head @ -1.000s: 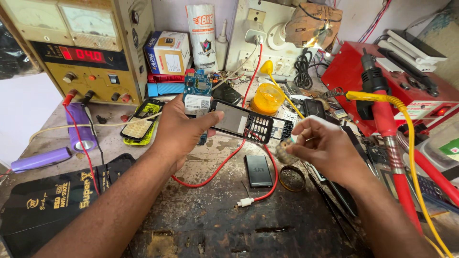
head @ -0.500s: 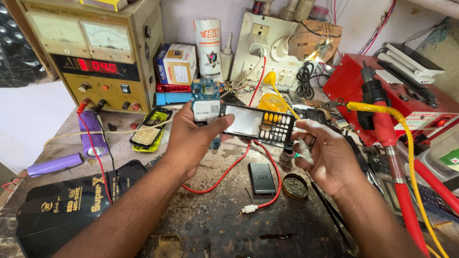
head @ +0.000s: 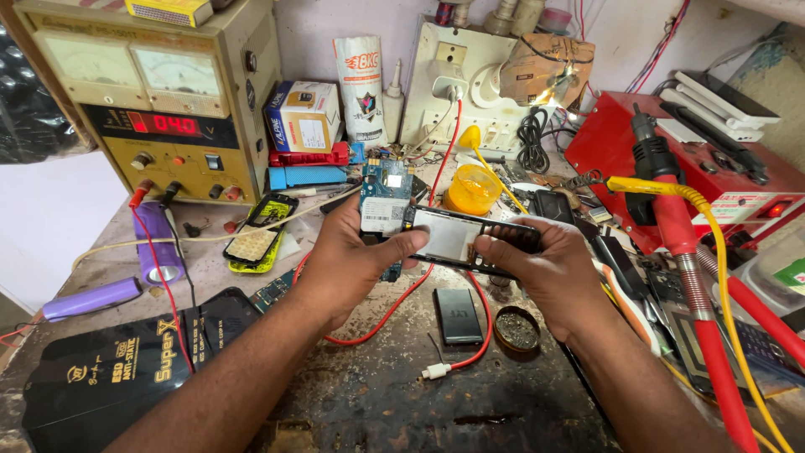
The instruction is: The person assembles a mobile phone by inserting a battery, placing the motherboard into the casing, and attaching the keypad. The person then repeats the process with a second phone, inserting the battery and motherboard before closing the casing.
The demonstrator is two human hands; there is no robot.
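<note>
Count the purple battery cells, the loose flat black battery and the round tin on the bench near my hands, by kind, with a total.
Purple cylindrical cells: 2
Flat black battery: 1
Round tin: 1
Total: 4

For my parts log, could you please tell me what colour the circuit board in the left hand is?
Blue, with a white patch; the circuit board in the left hand shows in the head view.

Left hand (head: 356, 252) and right hand (head: 549, 273) gripping a black phone frame (head: 457, 239) above the bench (head: 369, 394); blue circuit board (head: 381, 197) behind, battery (head: 459, 316) below.
</note>
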